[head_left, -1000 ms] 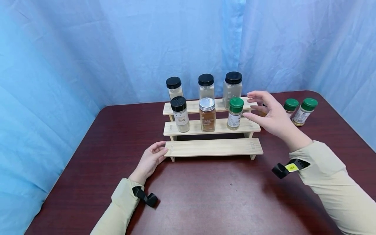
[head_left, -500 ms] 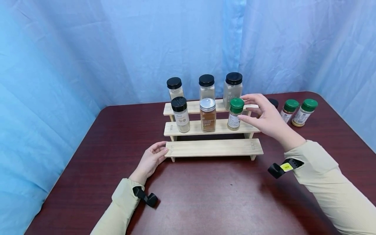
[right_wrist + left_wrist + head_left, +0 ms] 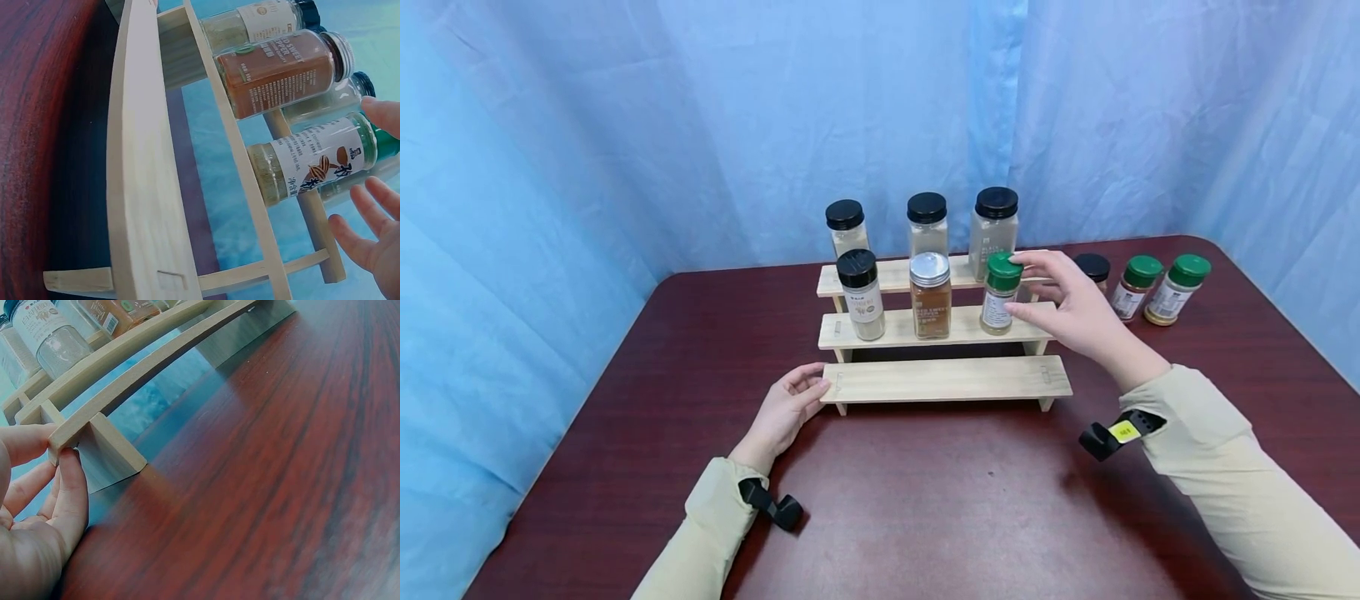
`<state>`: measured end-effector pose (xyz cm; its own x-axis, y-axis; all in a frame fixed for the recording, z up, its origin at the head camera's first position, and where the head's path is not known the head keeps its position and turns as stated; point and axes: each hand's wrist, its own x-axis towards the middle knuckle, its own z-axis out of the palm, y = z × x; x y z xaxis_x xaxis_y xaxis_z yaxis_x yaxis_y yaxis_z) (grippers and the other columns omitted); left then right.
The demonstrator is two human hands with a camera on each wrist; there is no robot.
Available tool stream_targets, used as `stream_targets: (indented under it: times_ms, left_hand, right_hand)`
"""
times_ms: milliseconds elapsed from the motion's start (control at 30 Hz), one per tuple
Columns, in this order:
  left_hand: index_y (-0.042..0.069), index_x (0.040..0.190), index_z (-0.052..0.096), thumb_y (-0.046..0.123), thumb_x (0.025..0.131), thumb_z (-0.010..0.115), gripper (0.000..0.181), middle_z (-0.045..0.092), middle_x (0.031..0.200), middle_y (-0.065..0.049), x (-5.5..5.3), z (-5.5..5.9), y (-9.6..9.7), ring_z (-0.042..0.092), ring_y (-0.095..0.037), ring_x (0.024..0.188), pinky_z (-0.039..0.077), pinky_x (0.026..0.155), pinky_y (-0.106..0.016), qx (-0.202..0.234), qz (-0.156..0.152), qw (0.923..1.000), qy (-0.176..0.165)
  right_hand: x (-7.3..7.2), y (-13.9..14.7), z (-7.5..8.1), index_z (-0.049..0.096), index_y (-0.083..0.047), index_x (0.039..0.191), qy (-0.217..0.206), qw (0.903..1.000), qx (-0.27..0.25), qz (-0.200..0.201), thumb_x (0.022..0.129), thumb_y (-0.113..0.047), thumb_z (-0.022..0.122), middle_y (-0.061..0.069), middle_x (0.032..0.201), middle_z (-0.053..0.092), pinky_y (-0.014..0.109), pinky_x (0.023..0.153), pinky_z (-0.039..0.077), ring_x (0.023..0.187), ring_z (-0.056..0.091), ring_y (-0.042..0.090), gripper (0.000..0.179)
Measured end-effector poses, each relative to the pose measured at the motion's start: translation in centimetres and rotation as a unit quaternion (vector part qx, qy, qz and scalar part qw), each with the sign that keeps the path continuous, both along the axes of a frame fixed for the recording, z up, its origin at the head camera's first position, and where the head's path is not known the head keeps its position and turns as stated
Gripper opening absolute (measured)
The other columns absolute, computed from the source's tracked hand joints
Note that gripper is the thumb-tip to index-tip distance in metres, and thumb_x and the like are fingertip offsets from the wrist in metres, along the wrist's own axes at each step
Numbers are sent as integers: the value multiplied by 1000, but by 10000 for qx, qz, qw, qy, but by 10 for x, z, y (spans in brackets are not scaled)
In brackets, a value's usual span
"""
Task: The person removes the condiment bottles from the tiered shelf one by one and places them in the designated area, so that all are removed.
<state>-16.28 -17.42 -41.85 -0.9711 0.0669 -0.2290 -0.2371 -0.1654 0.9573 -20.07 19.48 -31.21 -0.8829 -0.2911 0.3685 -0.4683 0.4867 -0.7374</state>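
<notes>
My left hand [image 3: 786,408] pinches the left end of the lowest step of a three-step wooden rack [image 3: 947,379]; the left wrist view shows thumb and fingers at that board's corner. My right hand [image 3: 1075,304] is at a green-capped spice jar [image 3: 997,310], upright at the right of the middle step. One fingertip reaches its cap, while the other fingers [image 3: 353,240] are spread beside the jar. Left of it on that step stand a silver-capped red-brown spice jar [image 3: 930,308] and a black-capped jar [image 3: 863,304].
Along the top step are three black-capped jars, including a grey one [image 3: 994,233] at the right. On the dark red table [image 3: 910,508], right of the rack, stand a black-capped jar [image 3: 1093,268] and two green-capped jars [image 3: 1168,292]. A blue curtain [image 3: 775,125] hangs behind.
My right hand has moved left, up to the green-capped jar, bringing a fingertip to its cap. The black-capped jar on the table has come into view. My left hand stays on the rack.
</notes>
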Motion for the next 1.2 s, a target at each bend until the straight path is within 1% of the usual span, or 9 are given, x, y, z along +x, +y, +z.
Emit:
stream_targets:
  times_ms: [200, 333, 500, 600, 700, 933, 1200]
  left_hand:
    - [-8, 135, 37, -5, 94, 49, 43, 54, 86, 6, 0, 1, 0, 58, -1, 75, 51, 70, -14, -38, -26, 10000, 26]
    - [-8, 135, 36, -5, 94, 49, 43, 54, 86, 6, -1, 2, 0, 58, -1, 74, 50, 70, -14, -85, -39, 9999, 42]
    - [-7, 135, 37, -3, 94, 50, 43, 54, 88, 6, -1, 0, -1, 57, 0, 74, 49, 69, -14, -195, -79, 9998, 39]
    - [-7, 135, 38, -3, 94, 50, 43, 54, 87, 6, -1, 0, -1, 57, 0, 74, 49, 68, -14, -186, -62, 9998, 32]
    - [-7, 134, 38, -2, 94, 50, 42, 54, 87, 6, -1, 0, -1, 57, 0, 73, 49, 68, -14, -156, -39, 9999, 26]
    - [-8, 136, 37, -4, 94, 49, 44, 54, 87, 5, 1, 0, 0, 58, -1, 75, 50, 70, -15, -63, -37, 10000, 18]
    - [-8, 137, 36, -4, 94, 49, 45, 55, 88, 5, 1, -1, -1, 58, -1, 76, 50, 71, -14, -60, -57, 10000, 37]
  right_hand:
    - [0, 0, -3, 39, -8, 140, -117, 9998, -126, 108, 86, -8, 68, 17, 137, 43, 60, 99, 36, 120, 45, 34, 61]
    - [0, -3, -8, 35, -11, 141, -137, 9995, -239, 150, 85, -4, 68, 18, 133, 45, 61, 99, 36, 118, 47, 37, 65]
    - [-2, -6, -18, 26, -14, 143, -68, 9991, -379, 154, 83, 4, 68, 22, 128, 46, 62, 96, 39, 115, 50, 41, 75]
    - [-2, -9, -23, 22, -14, 144, -23, 9990, -432, 119, 82, 5, 68, 23, 125, 48, 61, 95, 41, 114, 51, 40, 79]
    - [-2, -12, -27, 21, -15, 144, 22, 9991, -430, 66, 82, 4, 68, 24, 123, 50, 62, 94, 42, 115, 51, 41, 80]
    - [-3, -16, -33, 19, -15, 144, 4, 9992, -383, -73, 85, 3, 66, 24, 126, 49, 62, 93, 42, 119, 49, 43, 78]
    - [-3, -20, -37, 20, -14, 143, 152, 9982, -446, -363, 85, 7, 64, 26, 126, 49, 60, 91, 45, 110, 53, 43, 76]
